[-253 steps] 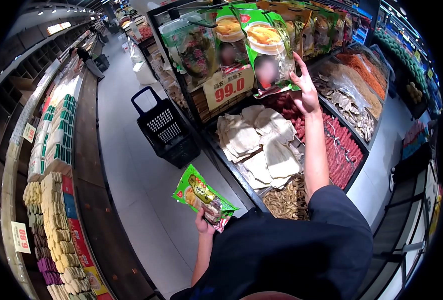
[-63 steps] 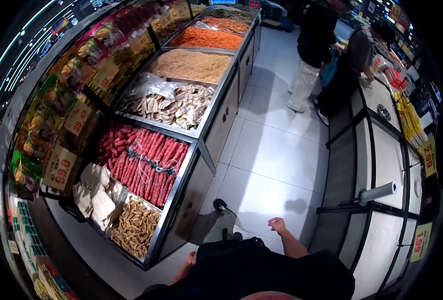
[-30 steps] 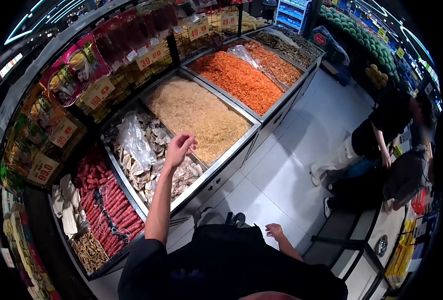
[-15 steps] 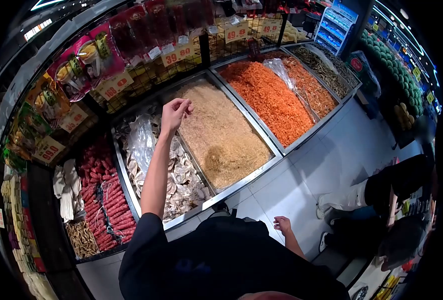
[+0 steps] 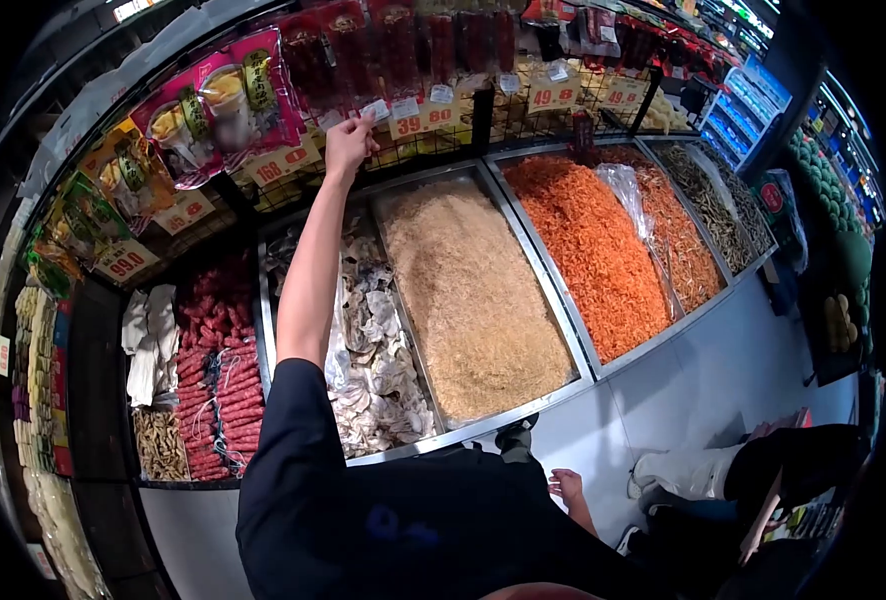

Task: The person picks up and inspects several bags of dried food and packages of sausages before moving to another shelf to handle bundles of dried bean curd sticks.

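My left hand [image 5: 350, 148] is raised in front of the hanging packs, its fingers curled with the tips together. Its fingertips overlap the lower edge of a small white label [image 5: 375, 110] under a dark red pack [image 5: 351, 60]; contact cannot be made out. To the left hangs a pink pack [image 5: 225, 100] with food pictured on it. Below my forearm, pale dried pieces [image 5: 373, 335] fill a bin, partly covered by clear plastic. My right hand [image 5: 567, 487] hangs low by my side, fingers loosely bent and apart, holding nothing visible.
Metal-edged bins hold tan dried flakes [image 5: 478, 300], orange dried goods [image 5: 588, 260] and small dark dried fish-like pieces [image 5: 708, 190]. Red sausages [image 5: 233, 400] lie at left. Price signs [image 5: 425, 118] line the rack. A person's legs [image 5: 688, 470] are at lower right.
My left hand has moved up and forward, from over the bins to the hanging packs' labels. My right hand stays low. The view has shifted, with bins and packs appearing farther right.
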A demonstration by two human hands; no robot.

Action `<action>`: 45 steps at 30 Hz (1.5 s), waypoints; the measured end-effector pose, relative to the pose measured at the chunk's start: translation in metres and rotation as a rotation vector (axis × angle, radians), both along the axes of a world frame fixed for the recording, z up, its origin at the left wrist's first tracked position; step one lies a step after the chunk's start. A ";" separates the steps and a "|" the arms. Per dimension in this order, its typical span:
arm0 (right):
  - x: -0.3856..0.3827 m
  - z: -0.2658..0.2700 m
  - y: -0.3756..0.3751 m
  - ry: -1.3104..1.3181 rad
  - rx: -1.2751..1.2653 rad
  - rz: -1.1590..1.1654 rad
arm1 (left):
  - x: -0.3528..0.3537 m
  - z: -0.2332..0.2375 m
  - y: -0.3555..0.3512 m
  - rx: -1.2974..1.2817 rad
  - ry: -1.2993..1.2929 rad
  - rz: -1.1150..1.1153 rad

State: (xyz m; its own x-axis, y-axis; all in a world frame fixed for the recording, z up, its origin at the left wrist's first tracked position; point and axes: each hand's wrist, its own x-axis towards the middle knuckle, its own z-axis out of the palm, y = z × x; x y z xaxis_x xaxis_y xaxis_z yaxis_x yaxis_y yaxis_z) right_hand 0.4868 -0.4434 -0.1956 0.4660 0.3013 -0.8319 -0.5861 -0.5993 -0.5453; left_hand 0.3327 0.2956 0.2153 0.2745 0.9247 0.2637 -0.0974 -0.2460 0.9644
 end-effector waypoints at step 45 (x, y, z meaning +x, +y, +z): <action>0.068 0.041 0.086 -0.125 0.068 0.194 | -0.001 0.082 -0.112 0.055 -0.386 -0.302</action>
State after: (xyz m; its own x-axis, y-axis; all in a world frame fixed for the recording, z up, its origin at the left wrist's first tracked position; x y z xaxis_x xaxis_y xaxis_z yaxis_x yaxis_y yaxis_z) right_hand 0.5544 -0.3575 -0.1551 0.4925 0.4481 -0.7461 -0.3889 -0.6536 -0.6493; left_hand 0.3315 0.1837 0.2972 0.4008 0.8006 0.4455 -0.5199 -0.2016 0.8301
